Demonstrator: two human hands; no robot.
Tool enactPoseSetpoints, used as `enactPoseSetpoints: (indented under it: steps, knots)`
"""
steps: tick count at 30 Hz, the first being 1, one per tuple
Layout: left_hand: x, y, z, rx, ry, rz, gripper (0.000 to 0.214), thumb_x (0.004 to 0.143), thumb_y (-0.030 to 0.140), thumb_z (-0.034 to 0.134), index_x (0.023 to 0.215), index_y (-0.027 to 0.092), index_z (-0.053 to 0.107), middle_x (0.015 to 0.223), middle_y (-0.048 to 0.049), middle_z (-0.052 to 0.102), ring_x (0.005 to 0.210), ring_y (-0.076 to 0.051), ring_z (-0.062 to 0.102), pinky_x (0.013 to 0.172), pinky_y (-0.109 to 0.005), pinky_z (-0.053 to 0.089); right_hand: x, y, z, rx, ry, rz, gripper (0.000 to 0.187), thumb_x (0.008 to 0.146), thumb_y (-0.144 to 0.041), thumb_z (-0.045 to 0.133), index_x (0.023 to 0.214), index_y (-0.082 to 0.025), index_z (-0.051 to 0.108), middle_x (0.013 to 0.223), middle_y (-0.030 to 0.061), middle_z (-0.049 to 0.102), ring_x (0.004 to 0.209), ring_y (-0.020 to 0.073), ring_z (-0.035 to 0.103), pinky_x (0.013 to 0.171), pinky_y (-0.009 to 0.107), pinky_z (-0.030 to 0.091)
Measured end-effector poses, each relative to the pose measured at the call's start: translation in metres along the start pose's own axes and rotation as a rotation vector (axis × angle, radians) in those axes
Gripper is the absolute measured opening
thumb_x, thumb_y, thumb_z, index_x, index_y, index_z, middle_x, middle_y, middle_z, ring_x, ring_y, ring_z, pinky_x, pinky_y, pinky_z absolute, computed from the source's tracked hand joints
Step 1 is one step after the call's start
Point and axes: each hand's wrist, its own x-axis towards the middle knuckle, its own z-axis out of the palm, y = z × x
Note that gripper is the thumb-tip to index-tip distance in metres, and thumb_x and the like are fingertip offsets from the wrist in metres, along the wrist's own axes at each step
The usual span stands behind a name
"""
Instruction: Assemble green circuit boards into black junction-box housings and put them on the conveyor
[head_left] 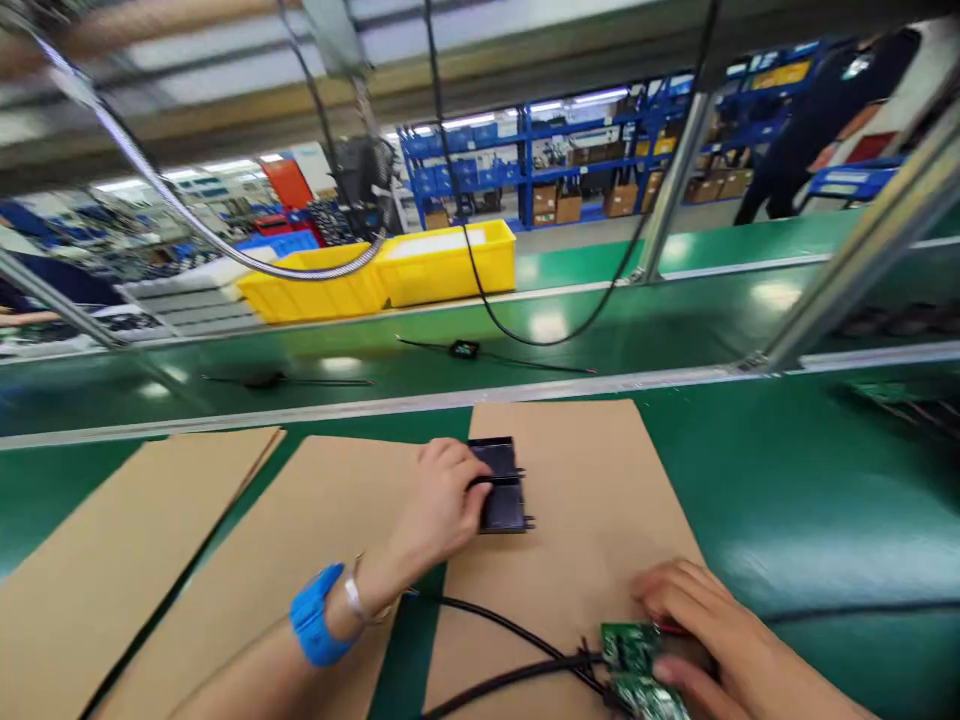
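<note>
My left hand [448, 497] pinches a black plastic case [504, 506] by the ridge between its two shallow compartments. Small prongs stick out from the right side of the case, which is over a sheet of brown cardboard [577, 480]. Lower right, my right hand [694, 625] grips a green circuit board [634, 650], its thumb over the board's edge. Thick black cables [510, 680] run from the board toward the left. Part of the board is hidden behind my right hand and the lower picture edge.
More cardboard sheets [300, 540] lie at left on the green bench [765, 480]. Beyond a metal rail, cabled small parts [465, 349] rest on a green surface, with yellow bins [450, 265] behind. A black cable [480, 270] hangs in a loop. A person [832, 110] stands far right.
</note>
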Motion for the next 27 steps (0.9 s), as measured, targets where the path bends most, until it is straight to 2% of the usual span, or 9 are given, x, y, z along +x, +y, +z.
enactPoseSetpoints:
  steps: [2, 4, 7, 9, 13, 16, 22, 25, 27]
  knots:
    - [0.013, 0.046, 0.031, -0.088, -0.045, 0.114, 0.017, 0.085, 0.023, 0.055, 0.094, 0.025, 0.069, 0.099, -0.0062, 0.066, 0.106, -0.026, 0.052, 0.095, -0.047, 0.036, 0.005, -0.009, -0.007, 0.056, -0.087, 0.036, 0.01, 0.09, -0.013, 0.049, 0.095, -0.022, 0.05, 0.095, 0.0069, 0.059, 0.089, 0.0221, 0.057, 0.077, 0.037, 0.05]
    - [0.02, 0.075, 0.049, -0.154, -0.086, 0.19, 0.014, 0.082, 0.02, 0.058, 0.09, 0.024, 0.07, 0.096, -0.0074, 0.066, 0.103, -0.027, 0.054, 0.092, -0.049, 0.037, 0.008, -0.013, -0.012, 0.089, -0.11, 0.028, 0.013, 0.091, -0.008, 0.043, 0.09, -0.021, 0.047, 0.087, 0.0046, 0.056, 0.082, 0.0193, 0.055, 0.071, 0.033, 0.047]
    - [0.017, 0.091, 0.046, -0.211, -0.103, 0.233, 0.016, 0.084, 0.025, 0.06, 0.097, 0.023, 0.069, 0.102, -0.0083, 0.067, 0.102, -0.027, 0.056, 0.091, -0.048, 0.039, 0.011, -0.014, -0.02, 0.12, -0.049, -0.016, 0.013, 0.092, -0.009, 0.042, 0.089, -0.021, 0.048, 0.081, 0.0028, 0.055, 0.076, 0.0176, 0.052, 0.069, 0.03, 0.043]
    - [0.008, 0.096, 0.031, -0.356, -0.164, 0.205, 0.023, 0.091, 0.034, 0.054, 0.108, 0.023, 0.065, 0.107, -0.0076, 0.066, 0.102, -0.024, 0.058, 0.088, -0.042, 0.044, 0.015, -0.013, -0.027, 0.153, 0.015, -0.031, 0.011, 0.093, -0.012, 0.042, 0.09, -0.021, 0.049, 0.081, 0.0025, 0.056, 0.074, 0.0169, 0.052, 0.068, 0.029, 0.042]
    - [-0.01, 0.106, 0.009, -0.676, -0.471, 0.058, 0.028, 0.09, 0.042, 0.055, 0.109, 0.023, 0.061, 0.091, -0.0019, 0.067, 0.074, -0.016, 0.06, 0.063, -0.027, 0.047, 0.033, -0.012, -0.041, 0.235, 0.09, 0.009, 0.015, 0.094, -0.011, 0.039, 0.096, -0.02, 0.05, 0.088, 0.0027, 0.059, 0.078, 0.0158, 0.054, 0.071, 0.028, 0.043]
    - [-0.013, 0.113, 0.014, -0.513, -0.422, 0.022, 0.014, 0.09, 0.033, 0.051, 0.089, 0.022, 0.06, 0.076, -0.0005, 0.064, 0.065, -0.016, 0.056, 0.057, -0.027, 0.041, 0.049, -0.016, -0.038, 0.168, 0.115, 0.082, 0.018, 0.092, -0.009, 0.04, 0.101, -0.02, 0.051, 0.086, 0.0015, 0.059, 0.075, 0.0151, 0.056, 0.069, 0.027, 0.044]
    - [0.004, 0.107, 0.023, -0.33, -0.351, 0.074, 0.013, 0.074, 0.009, 0.051, 0.074, 0.022, 0.052, 0.076, -0.0029, 0.064, 0.069, -0.02, 0.059, 0.06, -0.029, 0.041, 0.075, -0.043, -0.014, -0.514, -0.019, 0.03, 0.032, 0.079, -0.005, 0.05, 0.109, -0.015, 0.057, 0.083, 0.0079, 0.06, 0.074, 0.0247, 0.058, 0.06, 0.034, 0.042]
    - [0.011, 0.095, 0.018, -0.351, -0.417, 0.076, 0.013, 0.076, 0.01, 0.051, 0.074, 0.022, 0.056, 0.069, 0.0005, 0.063, 0.063, -0.018, 0.058, 0.056, -0.027, 0.039, 0.078, -0.042, -0.014, -0.526, -0.069, -0.015, 0.038, 0.079, -0.009, 0.056, 0.117, -0.015, 0.055, 0.087, 0.0075, 0.059, 0.075, 0.0234, 0.057, 0.058, 0.032, 0.04]
    - [0.013, 0.087, 0.016, -0.381, -0.446, 0.099, 0.011, 0.082, 0.017, 0.053, 0.088, 0.023, 0.061, 0.076, 0.0004, 0.066, 0.069, -0.018, 0.061, 0.061, -0.028, 0.043, 0.079, -0.032, -0.016, -0.48, -0.09, -0.016, 0.031, 0.085, -0.012, 0.056, 0.115, -0.019, 0.057, 0.087, 0.0056, 0.06, 0.076, 0.0216, 0.058, 0.058, 0.029, 0.038]
